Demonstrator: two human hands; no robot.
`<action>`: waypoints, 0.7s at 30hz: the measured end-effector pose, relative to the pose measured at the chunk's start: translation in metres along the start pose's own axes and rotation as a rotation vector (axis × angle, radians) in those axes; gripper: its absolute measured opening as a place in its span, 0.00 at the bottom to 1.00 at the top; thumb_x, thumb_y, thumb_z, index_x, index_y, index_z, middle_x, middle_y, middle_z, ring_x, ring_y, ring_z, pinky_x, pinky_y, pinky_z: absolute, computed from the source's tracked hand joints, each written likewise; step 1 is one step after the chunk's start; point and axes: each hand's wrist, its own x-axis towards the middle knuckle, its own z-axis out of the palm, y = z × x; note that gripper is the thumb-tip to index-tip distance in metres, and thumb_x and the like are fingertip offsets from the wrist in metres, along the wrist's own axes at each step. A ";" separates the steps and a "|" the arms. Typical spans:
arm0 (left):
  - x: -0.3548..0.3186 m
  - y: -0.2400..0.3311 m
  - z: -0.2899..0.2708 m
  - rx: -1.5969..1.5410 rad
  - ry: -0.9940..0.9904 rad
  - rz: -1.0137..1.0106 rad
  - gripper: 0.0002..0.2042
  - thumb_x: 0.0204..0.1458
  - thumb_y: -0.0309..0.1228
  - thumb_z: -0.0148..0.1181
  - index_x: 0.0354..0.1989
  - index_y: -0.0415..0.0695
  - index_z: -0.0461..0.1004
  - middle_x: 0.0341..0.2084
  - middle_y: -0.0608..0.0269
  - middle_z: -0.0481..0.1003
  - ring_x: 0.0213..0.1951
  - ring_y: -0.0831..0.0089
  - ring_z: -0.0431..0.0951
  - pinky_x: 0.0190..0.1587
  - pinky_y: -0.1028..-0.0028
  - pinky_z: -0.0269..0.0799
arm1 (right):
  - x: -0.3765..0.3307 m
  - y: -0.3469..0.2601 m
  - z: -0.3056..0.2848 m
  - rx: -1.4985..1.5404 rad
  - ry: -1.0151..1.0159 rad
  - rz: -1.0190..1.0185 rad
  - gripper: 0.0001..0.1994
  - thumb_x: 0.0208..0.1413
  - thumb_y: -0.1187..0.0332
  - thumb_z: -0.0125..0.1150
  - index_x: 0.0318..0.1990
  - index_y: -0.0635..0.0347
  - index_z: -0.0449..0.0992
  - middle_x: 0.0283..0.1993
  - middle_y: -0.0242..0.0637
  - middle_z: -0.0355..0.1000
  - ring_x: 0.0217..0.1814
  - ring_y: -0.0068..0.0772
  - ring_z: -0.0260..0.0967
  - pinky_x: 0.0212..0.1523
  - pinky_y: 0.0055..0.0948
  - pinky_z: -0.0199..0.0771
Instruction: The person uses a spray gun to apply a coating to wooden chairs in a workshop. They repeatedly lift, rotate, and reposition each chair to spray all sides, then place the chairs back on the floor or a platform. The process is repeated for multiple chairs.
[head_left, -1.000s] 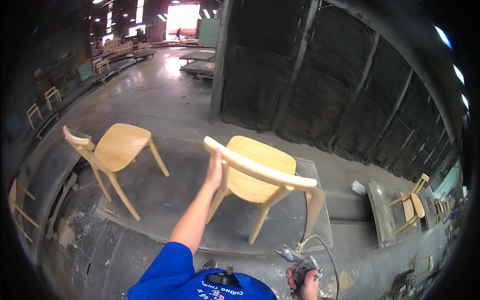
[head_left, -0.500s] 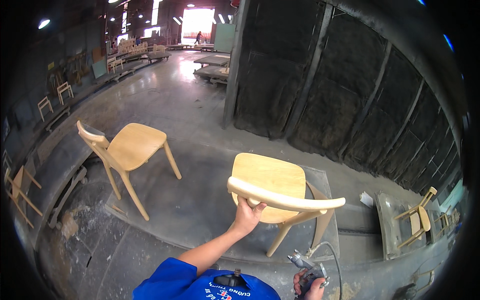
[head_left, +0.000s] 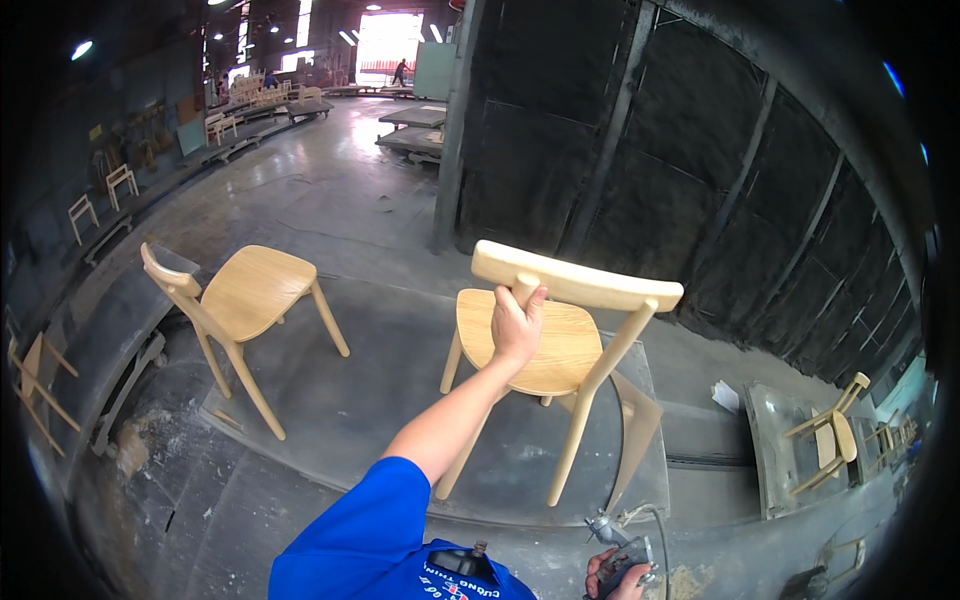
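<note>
A pale wooden chair (head_left: 565, 365) stands near the middle, its curved backrest on my side and its seat beyond. My left hand (head_left: 517, 330) is closed around the left back post, just under the backrest, with the arm stretched forward. Low at the right, my right hand (head_left: 630, 583) holds a metal spray gun (head_left: 634, 553), whose nozzle points left and away. A thin grey hose (head_left: 664, 530) runs from the gun. The chair's legs come down over a dark grey platform (head_left: 370, 400); whether all of them touch it cannot be told.
A second wooden chair (head_left: 262, 290) stands left on the platform. A thin tan panel (head_left: 636, 430) lies by the held chair's right leg. Farther right, another chair (head_left: 838, 435) is on a separate board. A dark, coated wall (head_left: 660, 150) rises ahead. A distant person (head_left: 400, 72) is near the bright doorway.
The held chair's backrest has swung up and away from me, and its legs show more fully. My left arm has reached farther forward. The spray gun stays low at the right.
</note>
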 end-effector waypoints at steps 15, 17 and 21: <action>0.028 -0.109 0.035 0.448 -0.144 0.297 0.37 0.61 0.37 0.58 0.72 0.37 0.44 0.60 0.37 0.61 0.61 0.43 0.63 0.63 0.48 0.58 | 0.030 -0.034 0.061 -0.275 -0.151 0.072 0.29 0.70 0.40 0.36 0.40 0.55 0.75 0.22 0.26 0.66 0.17 0.17 0.54 0.17 0.21 0.48; 0.010 -0.137 0.033 0.492 -0.202 0.212 0.37 0.61 0.37 0.58 0.72 0.37 0.45 0.62 0.36 0.59 0.66 0.43 0.59 0.67 0.47 0.54 | 0.042 -0.036 0.080 -0.227 -0.175 0.054 0.28 0.69 0.39 0.39 0.40 0.56 0.74 0.22 0.26 0.66 0.17 0.18 0.54 0.17 0.22 0.48; -0.037 -0.188 0.021 0.503 -0.274 0.082 0.33 0.60 0.37 0.58 0.70 0.37 0.51 0.62 0.39 0.61 0.64 0.44 0.63 0.62 0.50 0.61 | 0.070 -0.038 0.105 -0.168 -0.262 -0.035 0.26 0.69 0.42 0.45 0.39 0.57 0.74 0.22 0.28 0.66 0.17 0.19 0.54 0.17 0.23 0.47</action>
